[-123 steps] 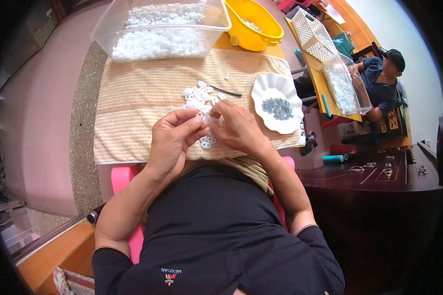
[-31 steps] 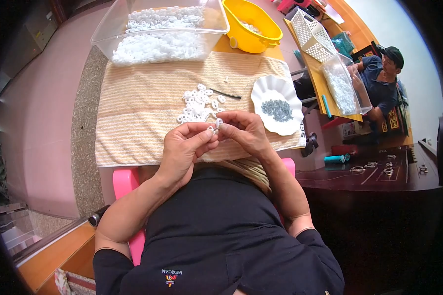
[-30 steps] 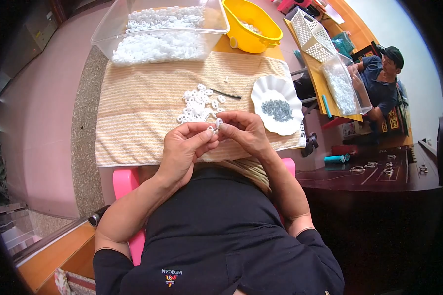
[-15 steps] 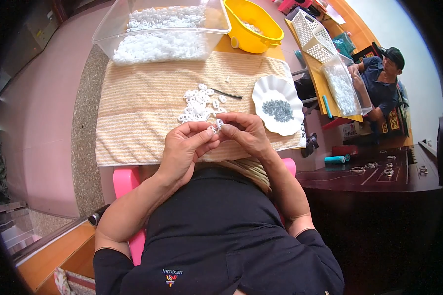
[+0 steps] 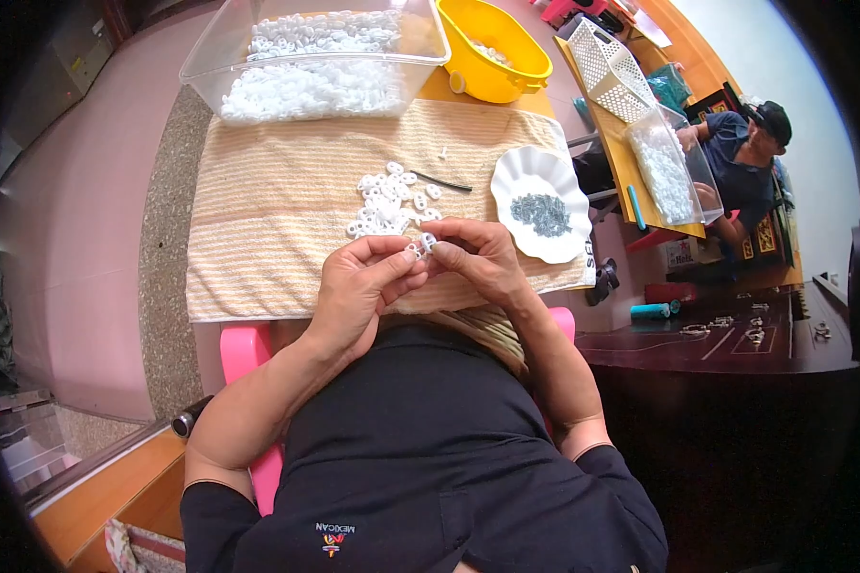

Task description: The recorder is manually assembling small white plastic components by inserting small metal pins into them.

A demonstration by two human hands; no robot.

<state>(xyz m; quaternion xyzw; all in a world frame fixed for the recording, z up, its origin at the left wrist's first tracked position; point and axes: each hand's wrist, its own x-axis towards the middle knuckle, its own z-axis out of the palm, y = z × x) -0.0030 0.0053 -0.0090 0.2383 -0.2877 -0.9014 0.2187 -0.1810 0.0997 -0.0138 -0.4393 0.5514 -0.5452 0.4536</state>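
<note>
My left hand [image 5: 358, 286] pinches a small white plastic piece with holes [image 5: 414, 249] between thumb and fingers. Right beside it, my right hand [image 5: 480, 263] grips a second white plastic piece [image 5: 428, 243], and the two pieces meet or nearly meet at the fingertips. Whether they are joined I cannot make out. Just beyond my fingers lies a pile of similar white two-holed pieces [image 5: 382, 210] on a striped beige towel [image 5: 258, 210]. A thin dark rod [image 5: 441, 181] rests past the pile. To the right sits a scalloped white plate [image 5: 514, 170] holding small grey parts [image 5: 542, 216].
At the table's far side stands a clear bin [image 5: 325, 59] heaped with white pieces, next to a yellow tub [image 5: 473, 72]. A single white bit [image 5: 443, 153] lies on the towel. Rightward, a co-worker [image 5: 745, 153] sits at another table with a clear bin [image 5: 664, 172] and white basket [image 5: 613, 72].
My hands stay nearly in place, the held pieces shifting only slightly. The co-worker's head has moved a little to the right and down.
</note>
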